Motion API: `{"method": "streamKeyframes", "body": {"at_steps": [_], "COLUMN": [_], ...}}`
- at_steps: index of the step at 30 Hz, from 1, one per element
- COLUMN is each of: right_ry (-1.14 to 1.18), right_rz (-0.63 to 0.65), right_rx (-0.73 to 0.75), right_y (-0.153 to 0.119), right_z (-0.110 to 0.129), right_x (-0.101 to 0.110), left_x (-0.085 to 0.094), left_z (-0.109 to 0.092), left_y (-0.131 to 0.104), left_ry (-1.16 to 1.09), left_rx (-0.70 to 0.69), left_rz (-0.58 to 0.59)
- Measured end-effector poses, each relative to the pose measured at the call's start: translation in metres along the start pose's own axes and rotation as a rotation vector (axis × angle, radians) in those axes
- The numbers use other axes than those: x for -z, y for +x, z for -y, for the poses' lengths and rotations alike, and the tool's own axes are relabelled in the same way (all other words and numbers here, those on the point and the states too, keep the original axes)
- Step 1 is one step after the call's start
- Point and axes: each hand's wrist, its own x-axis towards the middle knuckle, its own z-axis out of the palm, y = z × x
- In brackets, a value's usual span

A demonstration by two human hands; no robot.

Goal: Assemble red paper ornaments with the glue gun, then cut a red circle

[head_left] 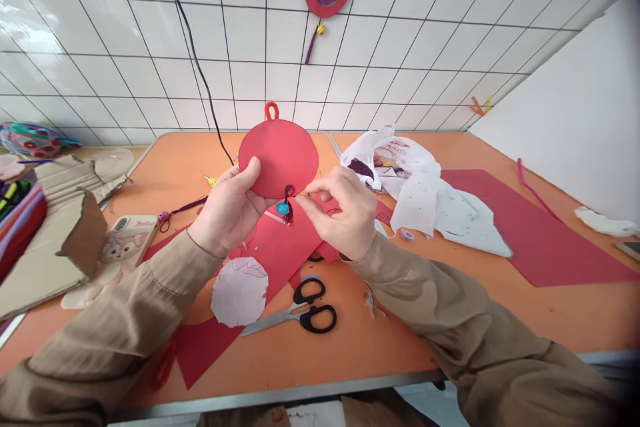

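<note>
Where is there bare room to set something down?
Bare orange tabletop shows between the right sleeve and large red sheet, and from the scissors to the front edge. Crowded: around the left hand, with red paper and a white disc; at left, with cardboard and a phone.

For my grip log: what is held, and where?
The left hand holds the red disc by its lower-left edge; the right hand's hold cannot be told.
</note>
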Motion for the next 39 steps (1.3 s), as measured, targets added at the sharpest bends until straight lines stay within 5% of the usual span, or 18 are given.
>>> {"method": "streamKeyframes", "body": {"at_steps": [21, 39], "right_ry": [-0.323, -0.067], "right_rz": [-0.077, 0.063], "right_rx": [0.447, 0.121], "right_y": [-0.001, 0.002], "right_z": [-0.01, 0.0], "right_x": [-0.007, -0.002], "left_x": [-0.003, -0.003], "left_z": [0.005, 0.011], "left_y": [-0.002, -0.003], "left_ry": [-0.062, -0.054], "left_rx": [0.078, 0.091], "left_rz": [-0.01, -0.008]}}
